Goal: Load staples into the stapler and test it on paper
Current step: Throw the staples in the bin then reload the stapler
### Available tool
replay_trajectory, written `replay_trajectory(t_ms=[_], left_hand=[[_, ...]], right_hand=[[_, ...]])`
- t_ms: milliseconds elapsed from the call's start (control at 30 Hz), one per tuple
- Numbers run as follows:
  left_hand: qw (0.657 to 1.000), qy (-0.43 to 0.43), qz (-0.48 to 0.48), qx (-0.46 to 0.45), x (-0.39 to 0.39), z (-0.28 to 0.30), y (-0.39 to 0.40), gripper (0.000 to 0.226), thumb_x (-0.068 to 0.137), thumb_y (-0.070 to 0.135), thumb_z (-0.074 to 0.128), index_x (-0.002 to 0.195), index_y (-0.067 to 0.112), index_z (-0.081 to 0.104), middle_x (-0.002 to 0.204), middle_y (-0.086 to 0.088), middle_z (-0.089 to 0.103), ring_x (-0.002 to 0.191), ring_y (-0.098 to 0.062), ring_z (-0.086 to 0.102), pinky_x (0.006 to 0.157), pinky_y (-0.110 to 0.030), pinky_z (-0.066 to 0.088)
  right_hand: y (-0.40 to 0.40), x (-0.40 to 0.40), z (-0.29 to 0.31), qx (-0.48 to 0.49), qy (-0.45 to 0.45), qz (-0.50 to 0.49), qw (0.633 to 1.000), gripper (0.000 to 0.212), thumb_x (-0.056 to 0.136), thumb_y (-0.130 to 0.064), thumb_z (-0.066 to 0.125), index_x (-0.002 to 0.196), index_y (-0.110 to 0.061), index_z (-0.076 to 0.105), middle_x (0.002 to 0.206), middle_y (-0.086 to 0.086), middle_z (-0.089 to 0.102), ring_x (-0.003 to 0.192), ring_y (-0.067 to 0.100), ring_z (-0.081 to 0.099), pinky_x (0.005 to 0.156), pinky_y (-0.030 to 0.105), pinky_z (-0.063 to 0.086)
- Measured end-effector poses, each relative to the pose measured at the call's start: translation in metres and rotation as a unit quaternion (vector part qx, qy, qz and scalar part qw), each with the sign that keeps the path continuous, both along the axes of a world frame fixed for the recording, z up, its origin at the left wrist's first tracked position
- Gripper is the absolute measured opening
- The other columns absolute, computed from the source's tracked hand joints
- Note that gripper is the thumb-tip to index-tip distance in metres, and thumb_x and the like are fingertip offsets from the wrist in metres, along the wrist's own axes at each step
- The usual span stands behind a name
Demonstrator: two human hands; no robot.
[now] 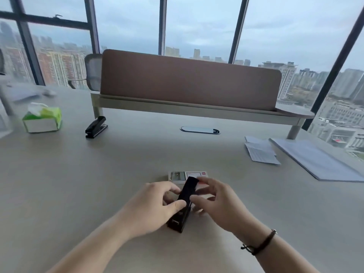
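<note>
A black stapler (186, 196) lies on the beige desk in front of me, its long axis pointing away and slightly right. My left hand (155, 203) grips its left side, thumb across the top. My right hand (216, 201) touches its right side with thumb and fingers, a dark bracelet on the wrist. Just behind the stapler sits a small white staple box (178, 175) with a red label, partly hidden by my fingers. Sheets of paper (315, 158) lie at the right, with smaller folded sheets (260, 150) beside them.
A second black stapler-like tool (96, 127) stands at the back left near a green tissue box (42, 120). A brown divider panel (189, 81) on a raised shelf spans the back. An oval cable port (200, 130) is set in the desk. Windows lie beyond.
</note>
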State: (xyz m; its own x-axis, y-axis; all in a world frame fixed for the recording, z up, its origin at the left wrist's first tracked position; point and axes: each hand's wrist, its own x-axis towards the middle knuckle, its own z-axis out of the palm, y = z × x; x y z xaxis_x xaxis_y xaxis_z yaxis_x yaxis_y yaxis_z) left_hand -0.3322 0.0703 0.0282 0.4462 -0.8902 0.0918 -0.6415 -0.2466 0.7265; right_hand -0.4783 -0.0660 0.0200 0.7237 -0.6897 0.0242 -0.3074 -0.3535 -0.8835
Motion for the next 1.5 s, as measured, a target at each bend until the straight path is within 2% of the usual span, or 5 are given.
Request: replay_trajectory(t_ms=[267,600,933,1167,1500], left_hand=[[0.997,0.015,0.073,0.020,0.019,0.002,0.027,0.016,0.088,0.042,0.066,0.103,0.035,0.067,0.088,0.016,0.074,0.068,0.004,0.067,0.067,-0.015,0.054],[0.989,0.040,0.136,0.039,0.165,-0.004,-0.032,0.019,0.091,0.025,0.054,0.096,0.021,0.072,0.075,-0.001,0.070,0.063,-0.027,0.064,0.064,-0.039,0.054],[0.987,0.011,0.161,0.025,0.280,0.000,-0.133,0.026,0.093,0.017,0.045,0.093,0.014,0.071,0.086,-0.015,0.073,0.058,-0.029,0.063,0.058,-0.035,0.058],[0.988,0.022,0.154,0.002,0.322,-0.007,-0.176,0.029,0.096,0.026,0.042,0.098,0.017,0.070,0.080,-0.008,0.065,0.062,-0.033,0.067,0.054,-0.040,0.059],[0.979,0.007,0.192,-0.063,0.328,-0.006,-0.155,0.025,0.094,0.030,0.052,0.092,0.012,0.070,0.094,-0.004,0.073,0.076,-0.033,0.069,0.060,-0.034,0.055]], right_hand=[[0.030,0.046,0.008,0.152,-0.034,0.078,0.985,0.032,0.087,-0.002,0.068,0.110,-0.024,0.067,0.106,0.007,0.076,0.064,0.029,0.068,0.072,0.044,0.063],[-0.017,0.217,0.014,0.152,0.041,0.101,0.982,0.031,0.093,0.001,0.059,0.124,-0.004,0.061,0.098,0.017,0.070,0.051,0.019,0.060,0.055,0.028,0.055],[-0.106,0.345,0.018,0.144,0.022,0.034,0.989,0.059,0.091,-0.005,0.063,0.146,-0.009,0.042,0.114,0.024,0.071,0.071,0.030,0.066,0.088,0.049,0.058],[-0.145,0.382,0.016,0.164,0.008,0.034,0.986,0.056,0.095,-0.012,0.060,0.147,-0.013,0.041,0.122,0.016,0.068,0.070,0.022,0.064,0.056,0.031,0.055],[-0.150,0.387,0.009,0.123,0.023,-0.011,0.992,0.051,0.093,-0.022,0.064,0.141,-0.014,0.047,0.111,0.013,0.067,0.071,0.024,0.066,0.055,0.031,0.055]])
